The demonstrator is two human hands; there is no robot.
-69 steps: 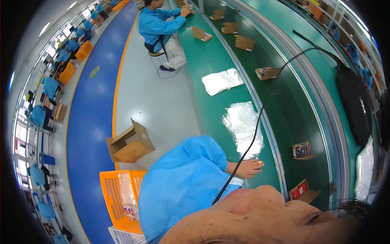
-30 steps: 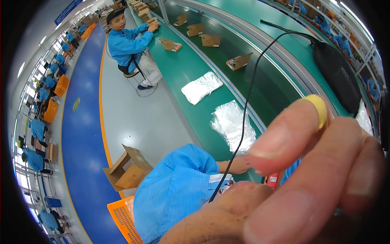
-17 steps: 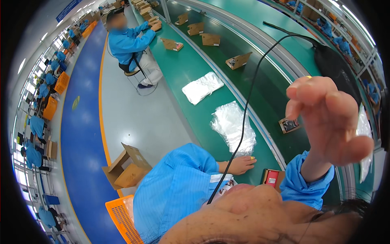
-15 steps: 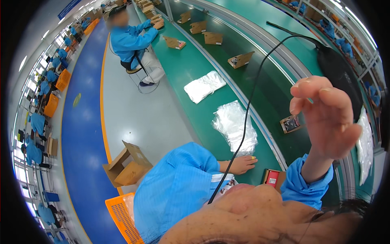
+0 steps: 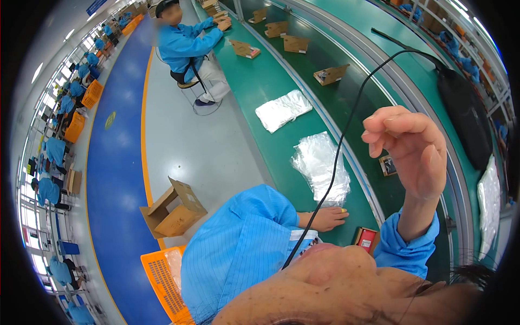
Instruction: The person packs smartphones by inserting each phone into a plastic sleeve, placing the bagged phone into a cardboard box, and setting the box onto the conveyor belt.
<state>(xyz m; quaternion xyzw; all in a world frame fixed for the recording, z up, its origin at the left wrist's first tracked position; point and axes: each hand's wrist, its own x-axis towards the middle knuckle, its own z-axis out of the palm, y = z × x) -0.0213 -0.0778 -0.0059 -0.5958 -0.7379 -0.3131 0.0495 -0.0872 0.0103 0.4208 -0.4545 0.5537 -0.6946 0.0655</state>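
My left hand (image 5: 326, 219) lies flat on the green worktable (image 5: 271, 146), fingers stretched out, with something yellow around one finger. Its fingertips are beside the lower edge of a stack of clear plastic bags (image 5: 322, 165); nothing shows in its grasp. Raised in the air at the right, my right hand (image 5: 409, 149) has loosely curved fingers and the thumb apart, holding nothing visible. Behind that hand, a small open carton (image 5: 388, 166) is partly covered. A red item (image 5: 366, 239) sits in a cardboard box close to my right sleeve. A black cable (image 5: 342, 135) crosses in front of the table.
Another bag stack (image 5: 283, 110) lies farther up the table. Several open cartons (image 5: 331, 75) stand on the dark green conveyor. A black pouch (image 5: 463, 116) is at the right. At left are an open cardboard box (image 5: 176, 211) and orange crate (image 5: 165, 284). A co-worker (image 5: 187, 49) sits beyond.
The whole view has shifted slightly, with the table and boxes moving right. My right hand has moved left over the scene, covering more of the small carton. My left hand stays on the table.
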